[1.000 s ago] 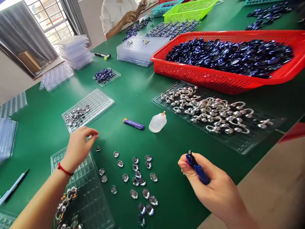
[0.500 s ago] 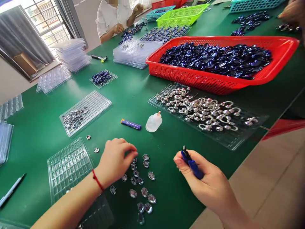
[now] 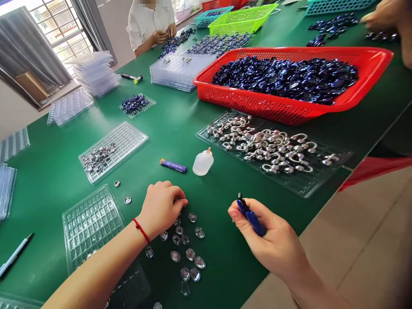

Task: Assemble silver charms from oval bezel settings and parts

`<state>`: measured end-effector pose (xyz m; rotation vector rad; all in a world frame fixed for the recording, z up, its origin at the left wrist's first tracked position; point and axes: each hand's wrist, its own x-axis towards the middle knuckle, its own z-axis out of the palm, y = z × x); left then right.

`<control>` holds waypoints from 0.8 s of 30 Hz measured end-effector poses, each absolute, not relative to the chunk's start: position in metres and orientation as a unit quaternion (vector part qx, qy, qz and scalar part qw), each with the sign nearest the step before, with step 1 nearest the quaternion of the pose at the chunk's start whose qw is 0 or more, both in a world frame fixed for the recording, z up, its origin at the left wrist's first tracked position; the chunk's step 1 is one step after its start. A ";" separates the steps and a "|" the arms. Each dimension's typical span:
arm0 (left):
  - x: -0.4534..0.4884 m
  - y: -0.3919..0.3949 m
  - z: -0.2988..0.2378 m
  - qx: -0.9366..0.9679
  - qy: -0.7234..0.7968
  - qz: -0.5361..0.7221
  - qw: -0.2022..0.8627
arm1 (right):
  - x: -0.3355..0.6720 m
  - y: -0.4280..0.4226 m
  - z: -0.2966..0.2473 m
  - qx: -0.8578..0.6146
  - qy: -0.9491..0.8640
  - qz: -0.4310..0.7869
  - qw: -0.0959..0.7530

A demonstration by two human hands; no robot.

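Note:
My left hand point(image 3: 164, 208), with a red cord bracelet, is closed in a pinch above scattered clear oval rhinestones point(image 3: 199, 232). Its fingertips hide most of what they grip, seemingly one of these rhinestones. My right hand point(image 3: 268, 236) is wrapped round blue-handled pliers point(image 3: 251, 216), their dark tip pointing up and away from me. A small white squeeze bottle point(image 3: 202, 163) stands beyond and between my hands. Beside it lies a purple tube with an orange end point(image 3: 173, 165). A clear compartment tray point(image 3: 92, 223) lies left of my left hand, partly behind my forearm.
A red basket point(image 3: 257, 98) holds dark blue shiny pieces. Before it, silver ring-like pieces point(image 3: 267, 146) lie on a clear tray. Another tray point(image 3: 128, 139) holds small silver pieces. Stacked plastic trays point(image 3: 174, 75) stand farther back. A person point(image 3: 151, 25) works across the table; another's hand point(image 3: 386, 17) is upper right.
My left hand has moved slightly right, and one rhinestone near its fingertips no longer shows. My right hand still grips the pliers. The person opposite has brought both hands together.

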<state>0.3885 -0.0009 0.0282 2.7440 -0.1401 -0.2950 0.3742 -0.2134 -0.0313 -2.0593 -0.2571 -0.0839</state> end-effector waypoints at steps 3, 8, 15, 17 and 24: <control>0.388 0.004 0.030 0.976 -0.042 -0.089 0.193 | 0.373 -0.214 -0.033 -0.855 -0.106 -0.031 0.506; 0.385 0.008 0.032 0.972 -0.055 -0.066 0.217 | 0.373 -0.214 -0.034 -0.854 -0.106 -0.033 0.508; 0.374 0.012 0.028 0.964 -0.103 -0.077 0.232 | 0.374 -0.213 -0.030 -0.851 -0.090 -0.025 0.516; 0.370 0.016 0.027 0.964 -0.099 -0.075 0.235 | 0.374 -0.213 -0.031 -0.850 -0.090 -0.030 0.518; 0.357 0.029 0.029 0.962 -0.095 -0.054 0.250 | 0.374 -0.214 -0.032 -0.849 -0.070 -0.021 0.524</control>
